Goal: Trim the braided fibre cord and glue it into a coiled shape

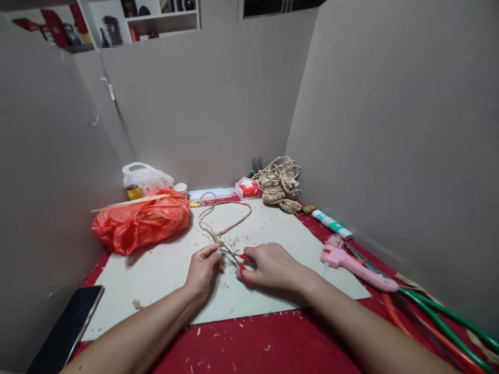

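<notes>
Grip of left hand [203, 272] pinched rope [235, 225] where ends met; right hand [273, 265] held scissors [244, 271] by red handles. Rope looped across board [280, 291] toward worktop's [234, 343] far edge. Clean cut probably called for steady pinch, fingertips clear.

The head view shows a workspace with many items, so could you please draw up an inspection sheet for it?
Surface: pale board over red cloth, with scattered scraps.
Things in hand: looped cord; red-handled scissors.
Clutter: red bag, rope bundles, pink glue gun, phone.
Grip: left hand pinches the cord's near end; right hand holds the scissors, blades beside it, contact unclear.
Cables: green lengths at right; cords or handles, cannot tell.
Surroundings: grey panels; white shelves beyond.
</notes>
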Available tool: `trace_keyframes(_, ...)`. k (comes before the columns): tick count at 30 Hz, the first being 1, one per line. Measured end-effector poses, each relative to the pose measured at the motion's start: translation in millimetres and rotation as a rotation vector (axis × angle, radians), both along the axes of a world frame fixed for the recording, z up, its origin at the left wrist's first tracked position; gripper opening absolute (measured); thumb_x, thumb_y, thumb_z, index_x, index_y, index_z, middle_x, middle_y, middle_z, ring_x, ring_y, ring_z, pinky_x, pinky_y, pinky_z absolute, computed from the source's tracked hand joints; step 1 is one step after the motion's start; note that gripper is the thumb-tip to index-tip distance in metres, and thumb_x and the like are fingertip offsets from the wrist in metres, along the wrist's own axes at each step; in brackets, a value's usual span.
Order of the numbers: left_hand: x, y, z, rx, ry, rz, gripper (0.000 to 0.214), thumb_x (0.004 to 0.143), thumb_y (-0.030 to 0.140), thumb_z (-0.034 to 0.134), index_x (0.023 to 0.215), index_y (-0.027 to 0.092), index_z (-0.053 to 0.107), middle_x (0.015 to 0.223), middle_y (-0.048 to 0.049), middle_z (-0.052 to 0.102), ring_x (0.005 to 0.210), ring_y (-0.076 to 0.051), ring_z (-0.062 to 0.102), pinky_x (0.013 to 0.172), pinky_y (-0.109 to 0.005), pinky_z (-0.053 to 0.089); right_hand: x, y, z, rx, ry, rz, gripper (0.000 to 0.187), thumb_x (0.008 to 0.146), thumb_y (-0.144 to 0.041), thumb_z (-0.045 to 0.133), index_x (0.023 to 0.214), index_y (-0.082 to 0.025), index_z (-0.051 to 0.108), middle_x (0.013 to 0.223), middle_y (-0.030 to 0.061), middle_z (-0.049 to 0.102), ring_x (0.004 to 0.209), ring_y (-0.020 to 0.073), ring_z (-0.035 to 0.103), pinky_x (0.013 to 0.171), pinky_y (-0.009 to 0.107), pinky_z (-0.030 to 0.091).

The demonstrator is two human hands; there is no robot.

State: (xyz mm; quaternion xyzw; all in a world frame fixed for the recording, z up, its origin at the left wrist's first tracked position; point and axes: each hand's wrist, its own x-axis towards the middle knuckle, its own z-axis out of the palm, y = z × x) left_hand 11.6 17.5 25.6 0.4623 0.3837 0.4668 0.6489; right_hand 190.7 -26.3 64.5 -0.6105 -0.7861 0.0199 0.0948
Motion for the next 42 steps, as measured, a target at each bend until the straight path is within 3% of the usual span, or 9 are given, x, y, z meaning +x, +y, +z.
trace_keyframes(10, 5, 0, 4.7, -0.008, 0.106, -0.035, 0.03, 0.068, 0.028, 0.074, 0.094, 0.013, 0.074, 0.064, -0.0005, 0.059, 0.054, -0.008, 0.043, 0.056, -0.022, 0.036, 9, 4, -7.5, 0.025, 0.007, -0.004, 0.026, 0.075, -0.042, 0.055, 0.081, -0.018, 0.064, 0.072, 0.0098, 0.072, 0.064, 0.0231, 0.064, 0.055, 0.03, 0.024)
trace_keyframes(19, 5, -5, 10.8, 0.01, 0.196, -0.066, 0.019, 0.073, 0.026, 0.07, 0.085, 0.011, 0.072, 0.06, 0.0014, 0.054, 0.054, -0.007, 0.04, 0.055, -0.02, 0.032, 4, 2, -6.9, 0.03, -0.077, 0.019, 0.026, 0.076, -0.041, 0.055, 0.081, -0.016, 0.064, 0.072, 0.0091, 0.071, 0.062, 0.022, 0.064, 0.056, 0.029, 0.03)
trace_keyframes(27, 3, -3, 6.9, -0.024, 0.163, -0.073, 0.013, 0.074, 0.026, 0.071, 0.075, 0.013, 0.069, 0.059, 0.003, 0.052, 0.053, -0.006, 0.043, 0.054, -0.019, 0.033, 4, 3, -11.6, 0.05, -0.08, 0.01, 0.028, 0.078, -0.041, 0.055, 0.074, -0.017, 0.067, 0.065, 0.0087, 0.071, 0.056, 0.0193, 0.062, 0.052, 0.028, 0.025)
trace_keyframes(42, 3, -3, 4.8, -0.071, 0.133, -0.043, 0.021, 0.073, 0.028, 0.072, 0.087, 0.012, 0.071, 0.058, 0.0026, 0.053, 0.051, -0.006, 0.044, 0.053, -0.019, 0.035, 9, 4, -7.5, 0.001, -0.019, 0.011, 0.02, 0.083, -0.028, 0.053, 0.072, -0.018, 0.066, 0.066, 0.0058, 0.071, 0.058, 0.0167, 0.062, 0.053, 0.027, 0.021)
